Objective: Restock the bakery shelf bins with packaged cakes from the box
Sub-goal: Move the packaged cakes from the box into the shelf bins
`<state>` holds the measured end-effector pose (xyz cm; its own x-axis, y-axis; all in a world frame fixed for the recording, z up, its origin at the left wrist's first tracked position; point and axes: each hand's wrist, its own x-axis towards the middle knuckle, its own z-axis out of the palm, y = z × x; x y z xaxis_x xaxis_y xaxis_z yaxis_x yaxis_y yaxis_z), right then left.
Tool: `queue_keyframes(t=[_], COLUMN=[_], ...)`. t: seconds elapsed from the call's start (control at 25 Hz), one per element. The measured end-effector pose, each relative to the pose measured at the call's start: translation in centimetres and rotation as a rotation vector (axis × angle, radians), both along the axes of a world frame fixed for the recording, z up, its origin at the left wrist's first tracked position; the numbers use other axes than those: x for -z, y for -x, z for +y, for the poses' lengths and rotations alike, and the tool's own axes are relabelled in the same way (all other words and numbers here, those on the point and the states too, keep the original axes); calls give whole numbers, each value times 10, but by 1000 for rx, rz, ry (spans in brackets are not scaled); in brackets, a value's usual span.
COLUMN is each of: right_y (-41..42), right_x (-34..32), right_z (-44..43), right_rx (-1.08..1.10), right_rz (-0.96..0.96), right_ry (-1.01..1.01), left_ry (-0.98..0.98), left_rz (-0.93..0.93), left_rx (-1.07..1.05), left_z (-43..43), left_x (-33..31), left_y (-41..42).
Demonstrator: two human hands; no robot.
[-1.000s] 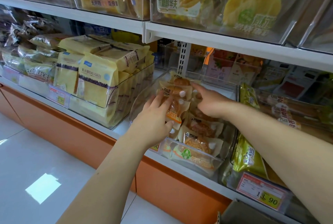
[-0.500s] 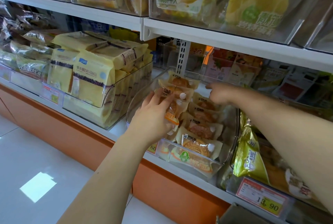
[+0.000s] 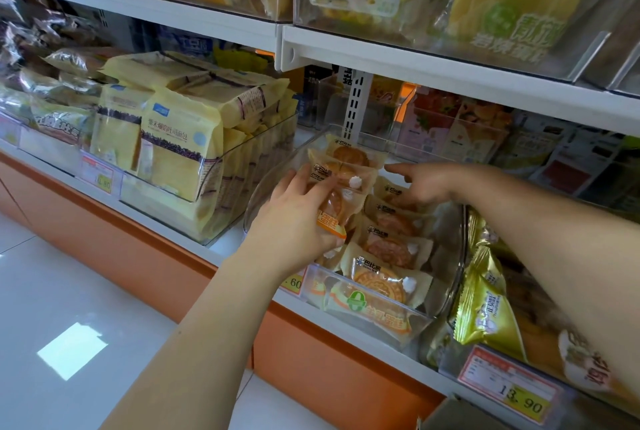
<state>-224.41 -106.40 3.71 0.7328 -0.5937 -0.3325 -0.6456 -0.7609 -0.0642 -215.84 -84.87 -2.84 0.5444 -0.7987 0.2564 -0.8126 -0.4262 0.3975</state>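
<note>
1. Gripping a stack of packaged cakes (image 3: 341,187) in my left hand (image 3: 298,221), I have my fingers curled over the wrappers, with the orange-printed pack lowest in my grasp.
2. That stack stands along the left side of the clear bin (image 3: 375,296) on the middle shelf, and its topmost pack is near the rear wall.
3. My right hand (image 3: 427,183) is loose and holds nothing. It hovers over the back right of the same bin, index finger straight and pointing left toward the stack. I cannot tell whether the lower fingers touch the pack beneath them.
4. A row of cakes (image 3: 391,251) fills the right side of the bin, overlapping from rear to front. A round brown cake shows through each wrapper.
5. Just left of the bin sits another, full of yellow bread packs (image 3: 180,156).
6. To the right are gold snack bags (image 3: 485,308), above a price tag (image 3: 512,391) reading 13.90.
</note>
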Motion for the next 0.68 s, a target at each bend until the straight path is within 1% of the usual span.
queue_keyframes(t=[0.2,0.28,0.4,0.44,0.52,0.6,0.68], right_y=[-8,-8,1,4,9,14,18], right_x=[19,21,3,-3,-6,-1,6], right_z=[1,8,18,21,30,47,59], right_rx=[-66,-100,-107,-120,-171,-199,-211], right_rz=[163,171,139,161,275,373,365], right_ry=[113,131,152,177,207,181,160], left_ry=[-12,-10,2,5,0,-8,-19], left_rz=[27,36,42,34,13,23,61], left_rx=[9,10,-7,-8,-3,-1,3], left_z=[-1,-2,0,1,5,10,16], left_x=[3,3,2,1,-2,-6,-8], left_y=[-2,-3,-1,-1,2,2,-2])
